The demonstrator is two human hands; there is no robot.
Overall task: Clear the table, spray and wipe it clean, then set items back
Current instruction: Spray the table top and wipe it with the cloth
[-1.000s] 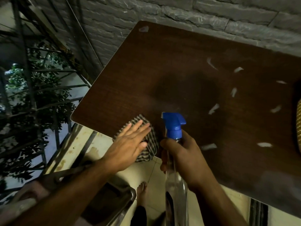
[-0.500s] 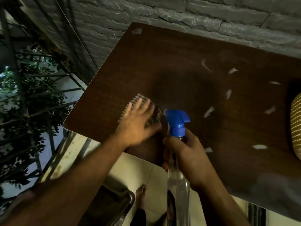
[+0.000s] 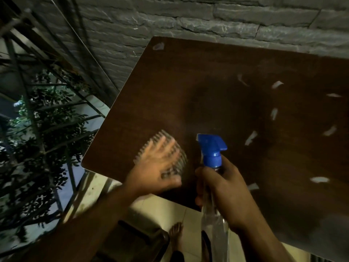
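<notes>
Bare foot: one bare foot (image 3: 176,235) on the pale tiled floor (image 3: 170,210), below the table's near edge.
Right hand: right hand (image 3: 224,193) wrapped round the neck of the clear plastic spray bottle with a blue trigger head (image 3: 212,150); fingers curled tight on it, thumb on the left side. Bottle upright, over the near edge, nozzle facing away.
Left hand: left hand (image 3: 156,167) flat, palm down, fingers straight and spread a little; presses the striped dark-and-light cloth (image 3: 175,154) onto the tabletop. Hand and cloth motion-blurred; finger detail poor.
Cloth position: near-left corner of the table, just left of the bottle.
Table: dark brown wood-grain tabletop (image 3: 236,103); faint mist patch ahead of the nozzle.
Scraps: small white scraps (image 3: 251,138) scattered on the right half, well apart from the cloth.
Far side: grey stone-block wall (image 3: 188,19) behind the table; metal railing with foliage (image 3: 37,129) at left.
</notes>
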